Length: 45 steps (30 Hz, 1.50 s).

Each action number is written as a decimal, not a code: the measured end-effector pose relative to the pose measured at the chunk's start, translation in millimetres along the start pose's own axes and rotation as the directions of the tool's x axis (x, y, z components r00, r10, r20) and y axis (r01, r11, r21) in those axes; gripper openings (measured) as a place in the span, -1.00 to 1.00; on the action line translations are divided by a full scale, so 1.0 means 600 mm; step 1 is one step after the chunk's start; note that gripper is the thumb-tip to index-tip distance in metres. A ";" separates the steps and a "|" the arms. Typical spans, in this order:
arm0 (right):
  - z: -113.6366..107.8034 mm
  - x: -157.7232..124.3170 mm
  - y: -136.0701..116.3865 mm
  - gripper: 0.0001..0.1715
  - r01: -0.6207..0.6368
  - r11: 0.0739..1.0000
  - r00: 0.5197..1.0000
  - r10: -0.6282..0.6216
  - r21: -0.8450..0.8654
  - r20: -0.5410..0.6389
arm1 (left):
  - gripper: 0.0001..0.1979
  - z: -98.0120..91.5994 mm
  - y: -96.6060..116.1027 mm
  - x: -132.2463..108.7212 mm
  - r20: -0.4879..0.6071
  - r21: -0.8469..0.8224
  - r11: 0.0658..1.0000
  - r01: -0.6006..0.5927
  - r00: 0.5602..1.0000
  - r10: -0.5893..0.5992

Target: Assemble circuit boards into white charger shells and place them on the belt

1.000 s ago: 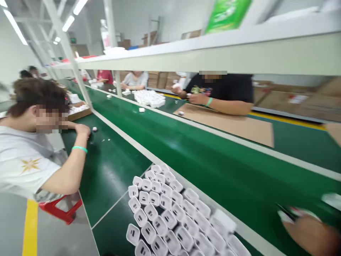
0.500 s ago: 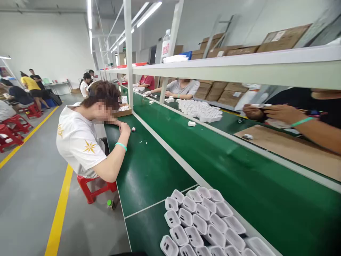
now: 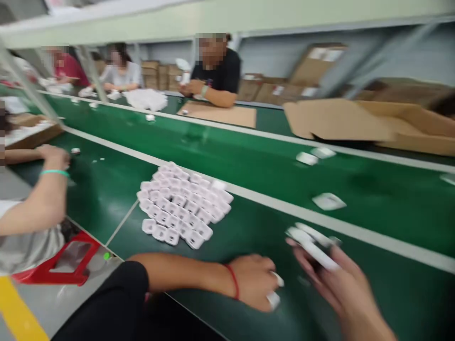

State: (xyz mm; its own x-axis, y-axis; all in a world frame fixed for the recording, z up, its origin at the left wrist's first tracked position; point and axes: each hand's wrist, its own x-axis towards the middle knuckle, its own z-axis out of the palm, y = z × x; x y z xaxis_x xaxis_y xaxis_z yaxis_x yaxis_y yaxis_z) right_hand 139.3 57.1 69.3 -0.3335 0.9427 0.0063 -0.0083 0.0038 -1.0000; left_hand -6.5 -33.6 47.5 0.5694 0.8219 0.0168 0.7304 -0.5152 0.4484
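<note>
My left hand (image 3: 254, 282), with a red cord round its wrist, is closed low over the green bench. White bits show at its fingertips; blur hides whether they are finger covers or a small part. To its right my right hand (image 3: 350, 284) grips a white plastic casing (image 3: 313, 246), which seems to have two long pale pieces side by side. Left of my hands, many open white plastic casings (image 3: 177, 201) stand packed together on the bench.
On the green belt (image 3: 249, 158) beyond the pale rail lie several loose white parts (image 3: 329, 201). A co-worker's arm (image 3: 50, 189) rests at the left. Across the belt are seated people, a flat cardboard sheet (image 3: 220, 113) and an open cardboard box (image 3: 412, 123).
My view has swung right and down. Both my hands have come into sight, the right one with a white casing. The grouped casings now appear farther left and higher.
</note>
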 end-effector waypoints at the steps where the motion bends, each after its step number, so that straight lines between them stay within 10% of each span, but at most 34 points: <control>1: -0.017 -0.014 0.003 -0.61 -0.041 0.999 0.998 0.042 0.022 -0.047 | -0.73 0.000 0.015 0.001 0.034 0.036 0.999 -0.033 0.999 0.031; 5: -0.035 -0.021 0.007 -0.46 -0.036 0.986 0.996 0.049 0.164 -0.072 | -0.82 -0.059 0.022 -0.050 0.017 0.171 0.984 -0.053 0.999 0.051; 9: -0.032 -0.018 0.004 -0.43 -0.059 0.981 0.998 0.061 0.186 -0.003 | -0.90 -0.114 -0.016 -0.122 -0.226 0.397 0.863 0.312 0.945 -0.238; 13: -0.032 -0.026 0.005 -0.45 -0.060 0.991 0.998 0.058 0.120 0.021 | -0.83 -0.100 -0.049 -0.163 -0.305 0.489 0.737 0.466 0.883 -0.356; 20: -0.033 -0.024 0.017 -0.35 0.017 0.989 0.999 -0.012 0.146 -0.037 | -0.93 -0.081 -0.021 -0.098 -0.535 0.068 0.987 0.147 0.840 -0.088; 27: -0.034 -0.024 0.005 -0.51 0.162 0.956 0.979 -0.125 0.243 -0.162 | -0.47 -0.058 -0.035 0.007 -0.549 -0.490 0.870 -0.051 0.793 -0.263; 45: 0.005 -0.075 -0.003 -0.63 0.408 0.910 0.903 -0.414 -0.066 -0.115 | -0.69 -0.066 -0.032 0.000 -0.455 -0.551 0.833 -0.046 0.854 -0.253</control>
State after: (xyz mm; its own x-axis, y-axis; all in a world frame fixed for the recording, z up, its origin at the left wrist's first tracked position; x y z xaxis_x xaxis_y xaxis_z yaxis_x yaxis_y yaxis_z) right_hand 151.4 13.4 71.0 -0.1898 0.8881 0.4185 -0.0816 0.4105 -0.9082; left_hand -35.6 -14.3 74.5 0.1296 0.9428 0.3071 0.3739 -0.3333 0.8655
